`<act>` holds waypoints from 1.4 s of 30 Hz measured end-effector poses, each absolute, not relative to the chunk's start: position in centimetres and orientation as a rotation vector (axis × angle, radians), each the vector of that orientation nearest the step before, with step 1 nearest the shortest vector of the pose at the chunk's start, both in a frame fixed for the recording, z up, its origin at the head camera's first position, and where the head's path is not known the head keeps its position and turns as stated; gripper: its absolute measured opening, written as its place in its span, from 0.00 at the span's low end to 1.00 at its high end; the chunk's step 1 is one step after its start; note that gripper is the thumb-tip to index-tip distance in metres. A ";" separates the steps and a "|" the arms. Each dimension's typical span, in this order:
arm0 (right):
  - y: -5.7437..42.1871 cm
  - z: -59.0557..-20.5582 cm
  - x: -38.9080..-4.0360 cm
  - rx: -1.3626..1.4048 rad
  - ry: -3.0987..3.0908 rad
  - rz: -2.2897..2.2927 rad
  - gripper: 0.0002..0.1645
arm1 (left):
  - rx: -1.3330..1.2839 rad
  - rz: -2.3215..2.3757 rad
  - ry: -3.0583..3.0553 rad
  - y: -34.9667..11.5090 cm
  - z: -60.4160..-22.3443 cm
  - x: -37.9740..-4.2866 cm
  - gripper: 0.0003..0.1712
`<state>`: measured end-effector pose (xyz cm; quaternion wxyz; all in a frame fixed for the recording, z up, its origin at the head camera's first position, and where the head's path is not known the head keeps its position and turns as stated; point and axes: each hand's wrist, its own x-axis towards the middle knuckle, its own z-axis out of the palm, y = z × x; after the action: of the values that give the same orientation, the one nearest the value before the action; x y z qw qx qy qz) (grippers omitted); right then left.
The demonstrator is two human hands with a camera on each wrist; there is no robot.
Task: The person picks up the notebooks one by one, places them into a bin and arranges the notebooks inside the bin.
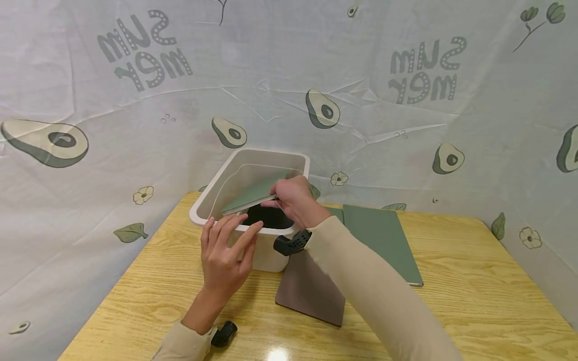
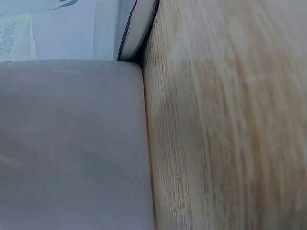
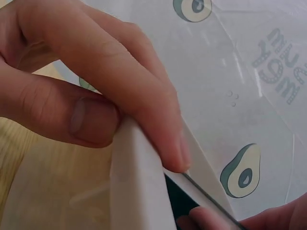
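A white plastic bin stands on the table near the back cloth. My left hand holds its front rim, fingers over the top; in the right wrist view the thumb lies against the outside and the index finger reaches over the rim. Inside the bin's mouth, my right hand pinches a green book by its right end. That book lies tilted, its pale page edge facing me, above the bin's dark interior. The left wrist view shows the bin's wall.
Right of the bin, a green book lies flat beside another green cover partly hidden by my right arm. A brown book with rounded corners lies in front of them. The wooden table meets a cloth backdrop printed with avocados.
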<state>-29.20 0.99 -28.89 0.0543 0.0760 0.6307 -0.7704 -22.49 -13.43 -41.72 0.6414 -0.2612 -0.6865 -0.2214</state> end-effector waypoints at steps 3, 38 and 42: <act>1.1 -28.9 -29.3 0.219 1.993 -2.268 0.29 | -0.596 -0.504 -1.564 -13.4 -41.7 -22.5 0.13; 4.5 -27.2 -28.2 -0.231 2.367 -1.750 0.27 | -0.582 -0.495 -1.569 -12.9 -41.8 -22.6 0.13; 5.4 -27.2 -28.0 -0.387 2.641 -1.448 0.30 | -0.583 -0.495 -1.564 -12.9 -41.8 -22.7 0.13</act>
<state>-27.97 5.43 -27.21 0.0523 -0.1273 0.8685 -0.4761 -22.65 -12.87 -41.81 0.6446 -0.2560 -0.6868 -0.2172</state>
